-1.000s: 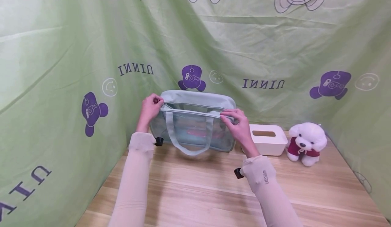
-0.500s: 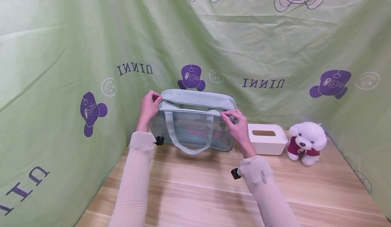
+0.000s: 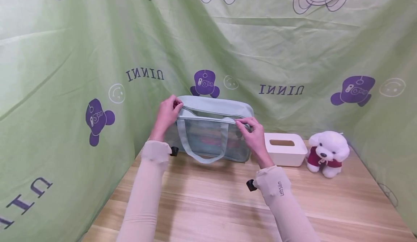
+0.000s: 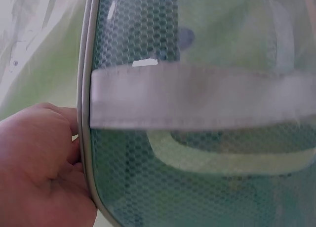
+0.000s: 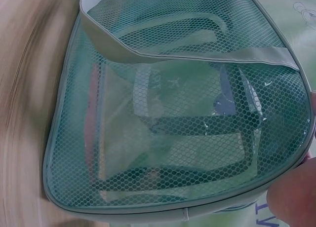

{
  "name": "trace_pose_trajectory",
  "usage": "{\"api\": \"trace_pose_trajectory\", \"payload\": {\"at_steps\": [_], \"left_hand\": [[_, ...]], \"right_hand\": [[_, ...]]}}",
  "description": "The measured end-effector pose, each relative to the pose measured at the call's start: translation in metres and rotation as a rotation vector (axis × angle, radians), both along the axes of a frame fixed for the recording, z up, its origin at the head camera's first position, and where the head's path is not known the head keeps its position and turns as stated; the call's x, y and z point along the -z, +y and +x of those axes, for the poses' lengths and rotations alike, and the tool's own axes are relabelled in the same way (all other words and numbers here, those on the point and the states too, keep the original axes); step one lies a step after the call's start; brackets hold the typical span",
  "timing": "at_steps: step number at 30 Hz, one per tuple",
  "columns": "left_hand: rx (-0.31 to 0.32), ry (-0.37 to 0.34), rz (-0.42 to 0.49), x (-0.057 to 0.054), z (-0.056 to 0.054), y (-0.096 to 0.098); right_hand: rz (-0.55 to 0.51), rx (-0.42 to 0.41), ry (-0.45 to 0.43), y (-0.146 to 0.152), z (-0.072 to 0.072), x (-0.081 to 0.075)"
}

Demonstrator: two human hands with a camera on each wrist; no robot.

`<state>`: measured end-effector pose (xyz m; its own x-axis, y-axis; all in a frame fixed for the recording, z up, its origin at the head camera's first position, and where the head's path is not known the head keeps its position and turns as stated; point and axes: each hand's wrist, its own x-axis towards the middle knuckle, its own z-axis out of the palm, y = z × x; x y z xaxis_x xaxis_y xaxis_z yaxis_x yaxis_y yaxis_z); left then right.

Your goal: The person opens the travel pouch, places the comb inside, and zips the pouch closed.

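A pale blue-green see-through handbag [image 3: 239, 149] with mesh stands on the table, its top partly unzipped. My left hand [image 3: 167, 113] pinches the zipper at the bag's upper left corner; the pull is hidden by the fingers. At the upper right, my right hand [image 3: 255, 133] pinches the front top edge between thumb and fingers. A strap handle [image 3: 203, 159] hangs down the front. Something pink [image 3: 211, 140] shows faintly through the side. In the left wrist view the hand [image 4: 39, 168] is beside the piped edge; the right wrist view shows part of the other hand [image 5: 294, 192].
A white tissue box [image 3: 290, 157] with a slot on top stands right of the bag. Farther right sits a white plush dog [image 3: 327, 151] in a red top. Green printed cloth [image 3: 277, 46] hangs behind and beside the wooden table [image 3: 208, 205].
My left hand has moved right and slightly up along the bag's top, and the left end of the zip gap has shifted right. The right hand stays at its corner.
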<state>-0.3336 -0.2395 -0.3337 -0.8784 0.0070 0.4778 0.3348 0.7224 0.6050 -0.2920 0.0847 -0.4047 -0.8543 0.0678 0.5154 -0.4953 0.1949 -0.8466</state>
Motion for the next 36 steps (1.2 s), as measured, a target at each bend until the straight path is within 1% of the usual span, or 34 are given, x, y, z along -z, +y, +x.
{"api": "trace_pose_trajectory", "payload": {"at_steps": [5, 9, 13, 19, 20, 22, 25, 26, 28, 32, 35, 36], "left_hand": [[0.018, -0.009, 0.048, -0.002, 0.001, 0.008], [0.046, -0.026, 0.052, -0.004, 0.001, 0.016], [0.050, -0.036, 0.048, -0.005, 0.000, 0.023], [0.086, 0.009, 0.036, -0.005, -0.002, 0.037], [0.092, 0.017, 0.035, -0.004, -0.003, 0.038], [0.096, 0.027, 0.031, -0.004, -0.003, 0.042], [0.108, 0.030, 0.028, -0.004, -0.003, 0.047], [0.115, 0.033, 0.028, -0.004, -0.003, 0.049], [0.127, 0.038, 0.028, -0.003, -0.004, 0.054], [0.141, 0.046, 0.022, -0.002, -0.005, 0.064], [0.145, 0.037, 0.014, -0.003, -0.005, 0.070], [0.147, 0.035, 0.010, -0.003, -0.005, 0.072]], "right_hand": [[0.005, -0.003, 0.005, 0.000, 0.000, 0.000], [0.007, 0.003, 0.004, 0.001, 0.000, 0.000], [0.003, -0.001, 0.000, 0.001, 0.000, 0.000], [0.002, -0.001, -0.030, 0.001, 0.001, 0.000], [0.005, -0.003, -0.031, 0.000, 0.002, -0.001], [0.014, -0.005, -0.033, -0.001, 0.009, -0.009], [0.023, -0.006, -0.039, -0.003, 0.022, -0.022], [0.024, -0.003, -0.033, -0.003, 0.022, -0.022], [0.017, 0.000, -0.026, -0.002, 0.017, -0.017], [0.003, 0.006, -0.003, 0.001, -0.001, 0.001], [-0.002, 0.000, -0.006, 0.000, 0.000, -0.003], [-0.001, -0.004, -0.007, -0.001, 0.004, -0.006]]}}
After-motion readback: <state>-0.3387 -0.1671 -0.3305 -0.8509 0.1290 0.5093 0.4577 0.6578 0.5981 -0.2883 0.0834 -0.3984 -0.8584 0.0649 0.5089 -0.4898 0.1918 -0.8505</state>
